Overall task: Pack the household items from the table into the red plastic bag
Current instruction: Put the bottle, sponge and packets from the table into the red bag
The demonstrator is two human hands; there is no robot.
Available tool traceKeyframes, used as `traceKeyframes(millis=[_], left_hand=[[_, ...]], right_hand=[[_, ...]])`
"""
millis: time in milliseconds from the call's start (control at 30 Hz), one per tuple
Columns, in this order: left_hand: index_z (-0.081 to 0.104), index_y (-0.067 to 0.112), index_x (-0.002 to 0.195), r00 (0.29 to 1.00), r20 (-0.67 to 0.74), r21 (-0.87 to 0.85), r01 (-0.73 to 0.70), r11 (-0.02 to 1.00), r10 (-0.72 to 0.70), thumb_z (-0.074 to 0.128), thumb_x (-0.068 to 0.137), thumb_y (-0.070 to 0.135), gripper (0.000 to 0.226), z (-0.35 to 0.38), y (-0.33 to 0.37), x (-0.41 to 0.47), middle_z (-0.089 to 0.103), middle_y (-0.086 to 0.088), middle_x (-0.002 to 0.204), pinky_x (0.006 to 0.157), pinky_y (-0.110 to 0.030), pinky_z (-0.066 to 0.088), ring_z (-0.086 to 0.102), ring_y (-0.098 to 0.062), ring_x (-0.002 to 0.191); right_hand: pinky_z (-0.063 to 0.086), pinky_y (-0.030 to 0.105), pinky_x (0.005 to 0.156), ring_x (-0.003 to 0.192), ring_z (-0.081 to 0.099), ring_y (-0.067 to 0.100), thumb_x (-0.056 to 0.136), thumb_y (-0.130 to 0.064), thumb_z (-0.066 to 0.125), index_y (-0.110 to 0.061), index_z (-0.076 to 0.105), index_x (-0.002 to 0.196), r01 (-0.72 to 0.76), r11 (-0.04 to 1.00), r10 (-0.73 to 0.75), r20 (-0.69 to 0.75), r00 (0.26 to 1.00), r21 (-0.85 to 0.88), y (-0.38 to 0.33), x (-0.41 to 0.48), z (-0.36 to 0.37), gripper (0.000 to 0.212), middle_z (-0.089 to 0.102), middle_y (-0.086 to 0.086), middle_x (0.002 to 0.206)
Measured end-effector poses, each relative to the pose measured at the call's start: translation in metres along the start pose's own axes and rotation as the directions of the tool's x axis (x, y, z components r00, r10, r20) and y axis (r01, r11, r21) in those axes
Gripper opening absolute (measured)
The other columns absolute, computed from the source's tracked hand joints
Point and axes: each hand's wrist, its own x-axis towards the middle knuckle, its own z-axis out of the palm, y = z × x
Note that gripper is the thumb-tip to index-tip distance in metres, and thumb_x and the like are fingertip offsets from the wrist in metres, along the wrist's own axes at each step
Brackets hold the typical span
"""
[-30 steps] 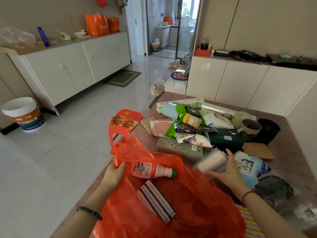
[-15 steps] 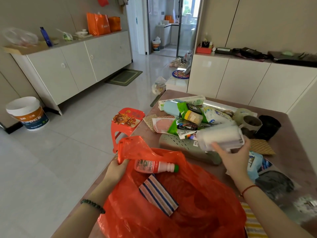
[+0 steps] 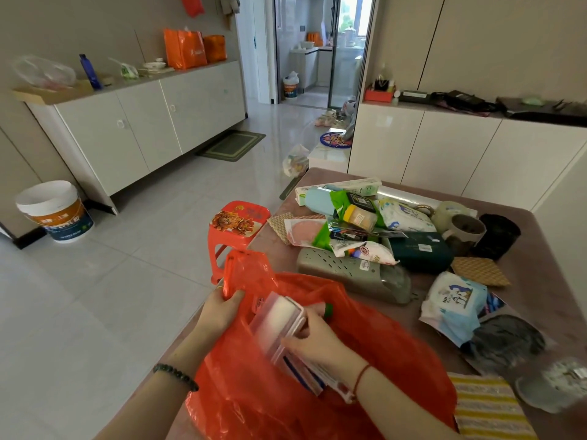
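The red plastic bag [image 3: 374, 354] lies open at the table's near edge. My left hand [image 3: 222, 308] grips its raised left handle and rim. My right hand [image 3: 313, 336] is inside the bag's mouth, closed around a clear-wrapped white pack [image 3: 279, 319]. A striped flat pack [image 3: 305, 374] and the green cap of a bottle [image 3: 328, 309] show inside the bag beside it. Several household items remain heaped on the brown table [image 3: 533, 281]: a grey perforated box [image 3: 346, 271], a dark green case [image 3: 419, 252], and a wipes pack [image 3: 454, 306].
A red plastic stool [image 3: 238, 223] stands against the table's left edge. A yellow striped cloth [image 3: 489, 408] lies at the near right, with dark and clear packets beside it. White cabinets line the left wall and the back right. A white bucket [image 3: 54, 211] sits on the floor.
My right hand lifted the clear-wrapped white pack from the pile, carried it left and down, and now holds it inside the bag. My left hand kept hold of the bag's handle.
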Motion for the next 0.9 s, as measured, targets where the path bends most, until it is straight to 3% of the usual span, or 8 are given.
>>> traceKeyframes(millis=[200,300,400,500,633,767,833,900], left_hand=[[0.052,0.03,0.074,0.999,0.001,-0.021,-0.038,0.999,0.038,0.049,0.094,0.024,0.021,0.001,0.002,0.0,0.06,0.005,0.072,0.079,-0.036,0.047,0.057,-0.014,0.069],[0.051,0.028,0.072,0.999,-0.001,-0.015,-0.033,0.999,0.033,0.046,0.095,0.025,0.024,0.001,0.002,0.003,0.059,0.003,0.07,0.08,-0.038,0.049,0.058,-0.019,0.07],[0.057,0.018,0.082,0.999,-0.001,-0.005,-0.034,0.999,0.034,0.045,0.095,0.028,0.02,0.002,0.003,0.002,0.061,-0.004,0.079,0.078,-0.034,0.046,0.06,-0.024,0.078],[0.057,0.007,0.113,1.0,0.014,0.01,-0.004,1.0,0.004,0.042,0.096,0.034,0.035,0.006,0.007,-0.002,0.059,-0.011,0.097,0.083,-0.032,0.041,0.056,-0.027,0.091],[0.059,0.005,0.114,0.997,0.057,-0.015,0.048,0.999,-0.047,0.041,0.097,0.034,0.039,0.017,0.02,-0.005,0.062,-0.019,0.115,0.088,-0.034,0.041,0.06,-0.033,0.103],[0.053,0.016,0.067,0.997,0.075,-0.13,0.023,0.991,-0.013,0.044,0.096,0.027,0.032,0.033,0.047,-0.011,0.059,-0.007,0.072,0.06,-0.027,0.048,0.053,-0.016,0.063],[0.056,0.011,0.075,0.995,0.102,-0.222,0.007,0.975,0.016,0.044,0.096,0.026,0.029,0.036,0.063,-0.011,0.059,-0.001,0.054,0.042,-0.017,0.046,0.055,-0.013,0.05],[0.062,0.005,0.093,0.991,0.122,-0.365,0.001,0.931,0.047,0.045,0.094,0.031,0.031,0.033,0.078,-0.008,0.067,-0.001,0.054,0.048,-0.017,0.052,0.063,-0.013,0.05]], right_hand=[[0.054,0.024,0.08,0.096,0.063,0.014,0.082,-0.003,0.058,-0.031,0.03,0.141,0.074,0.997,-0.076,0.186,0.98,0.021,0.001,0.0,0.021,0.07,0.063,0.009,0.112],[0.047,0.025,0.094,0.107,0.056,0.014,0.087,-0.012,0.057,-0.021,0.044,0.134,0.131,0.964,-0.158,-0.1,0.982,-0.233,-0.001,-0.012,-0.006,0.05,0.06,0.004,0.12],[0.019,0.041,0.115,0.14,0.024,0.025,0.085,-0.029,0.059,-0.023,0.018,0.146,-0.124,0.635,-0.263,-0.364,0.893,-0.763,0.015,-0.029,-0.053,0.074,0.026,0.009,0.152],[0.024,0.047,0.111,0.138,0.027,0.032,0.084,-0.039,0.059,-0.023,-0.005,0.148,-0.396,0.435,0.09,-0.399,0.912,-0.808,0.038,-0.049,-0.089,0.092,0.024,0.015,0.151],[0.05,0.037,0.088,0.103,0.061,0.025,0.09,-0.009,0.043,-0.017,0.057,0.107,-0.371,0.748,0.105,-0.454,0.885,-0.55,0.073,-0.058,-0.125,0.023,0.064,0.008,0.111],[0.042,0.034,0.088,0.104,0.057,0.031,0.092,-0.007,0.046,-0.012,0.069,0.099,-0.195,0.979,0.121,-0.628,0.769,-0.05,0.043,-0.062,-0.165,0.025,0.064,0.015,0.102],[0.039,0.032,0.085,0.103,0.054,0.027,0.094,-0.012,0.044,-0.022,0.067,0.099,-0.022,0.998,0.057,-0.667,0.743,0.06,0.018,-0.066,-0.178,0.025,0.06,0.007,0.099],[0.036,0.03,0.087,0.104,0.049,0.018,0.095,-0.014,0.044,-0.026,0.066,0.1,0.122,0.991,-0.041,-0.706,0.707,0.064,-0.006,-0.069,-0.181,0.026,0.057,-0.001,0.103]])
